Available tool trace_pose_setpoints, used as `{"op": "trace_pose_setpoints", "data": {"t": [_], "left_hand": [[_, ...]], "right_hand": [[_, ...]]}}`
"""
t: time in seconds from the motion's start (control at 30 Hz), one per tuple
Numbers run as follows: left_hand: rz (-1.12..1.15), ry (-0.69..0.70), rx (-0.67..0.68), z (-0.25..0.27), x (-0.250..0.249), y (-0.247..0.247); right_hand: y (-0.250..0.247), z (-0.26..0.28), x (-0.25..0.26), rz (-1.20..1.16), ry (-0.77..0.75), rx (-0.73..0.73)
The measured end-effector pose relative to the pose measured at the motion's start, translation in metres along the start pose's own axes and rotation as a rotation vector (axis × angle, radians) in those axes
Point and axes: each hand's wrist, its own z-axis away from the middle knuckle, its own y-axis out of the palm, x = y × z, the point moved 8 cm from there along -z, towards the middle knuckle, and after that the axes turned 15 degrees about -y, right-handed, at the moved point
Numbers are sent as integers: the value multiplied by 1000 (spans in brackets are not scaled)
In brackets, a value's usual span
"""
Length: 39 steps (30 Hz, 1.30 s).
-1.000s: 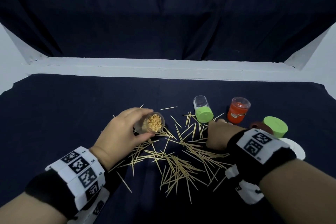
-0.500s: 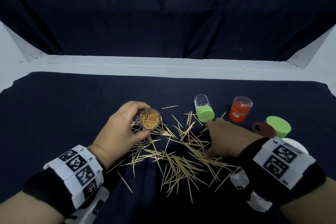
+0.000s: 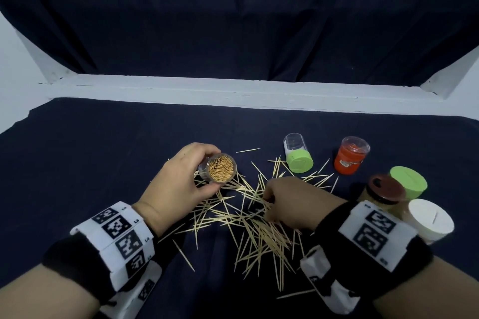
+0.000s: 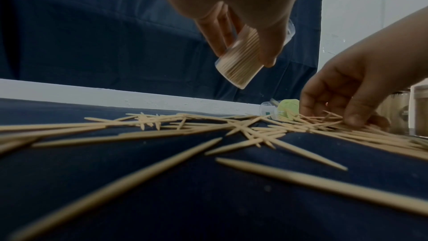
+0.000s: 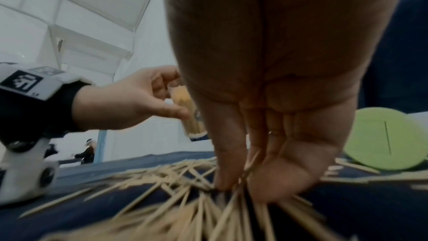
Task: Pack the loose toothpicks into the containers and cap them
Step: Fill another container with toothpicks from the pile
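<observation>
My left hand (image 3: pixel 178 184) grips the full container (image 3: pixel 219 168), tilted above the cloth. My right hand (image 3: pixel 287 201) pinches loose toothpicks (image 3: pixel 259 235) at the pile's far edge, fingertips (image 5: pixel 222 180) narrow.

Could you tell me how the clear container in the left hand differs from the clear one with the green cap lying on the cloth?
The held container is uncapped and packed with toothpicks; the green-capped container is closed and looks nearly empty. The left hand holds the held container tilted above the cloth; the green-capped container lies on its side, touched by neither hand. Both are small clear cylinders.
</observation>
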Motion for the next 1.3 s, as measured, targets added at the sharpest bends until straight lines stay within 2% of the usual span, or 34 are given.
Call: {"op": "trace_pose_setpoints", "data": {"t": [0.17, 0.3, 0.4, 0.6, 0.67, 0.77, 0.9, 1.13, 1.3], "left_hand": [[5, -13, 13, -1, 1, 1], [2, -10, 14, -1, 2, 2], [-1, -16, 21, -2, 2, 3], [-3, -23, 26, -2, 2, 3], [-3, -29, 27, -2, 3, 4], [2, -39, 34, -2, 4, 5], [6, -46, 40, -2, 5, 6], [-4, -37, 41, -2, 4, 5], [-4, -40, 51, -2, 4, 6]], "right_hand": [[-8, 20, -16, 8, 91, 45], [17, 32, -10, 28, 146, 136], [27, 23, 0, 38, 123, 97], [24, 8, 4, 42, -25, 41], [22, 8, 1, 63, -27, 41], [18, 12, -7, 67, 54, 55], [27, 15, -8, 117, 91, 146], [31, 8, -5, 191, 46, 177], [37, 8, -4, 302, 30, 288]]}}
